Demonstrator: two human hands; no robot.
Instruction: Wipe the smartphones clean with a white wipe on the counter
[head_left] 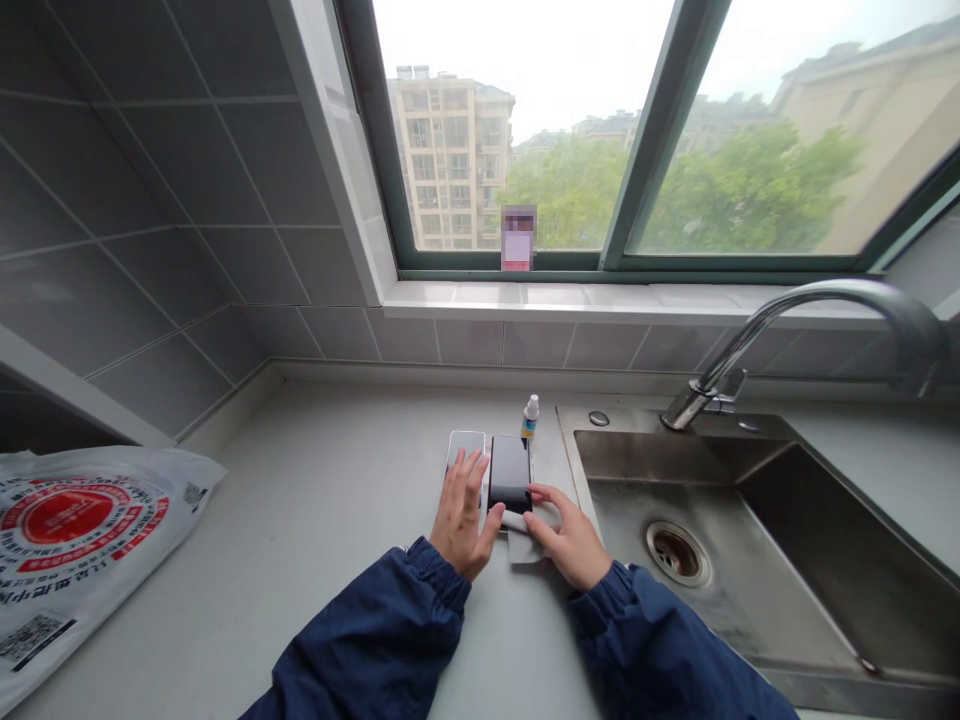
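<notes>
A black phone [510,471] lies flat on the grey counter [330,520], just left of the sink. Beside it on the left lies a second, light-coloured phone [466,446]. My left hand [463,514] rests with fingers stretched over the lower part of the light phone, its thumb against the black phone's near corner. My right hand [568,538] pinches a small white cloth [525,534] at the black phone's near edge. A small white dropper bottle [530,416] with a blue label stands upright just behind the black phone.
A steel sink [750,600] with a drain and a curved tap [795,330] fills the right side. A white plastic bag [67,540] with red print lies at the left. Grey tiled walls and a window sill [600,298] close off the back.
</notes>
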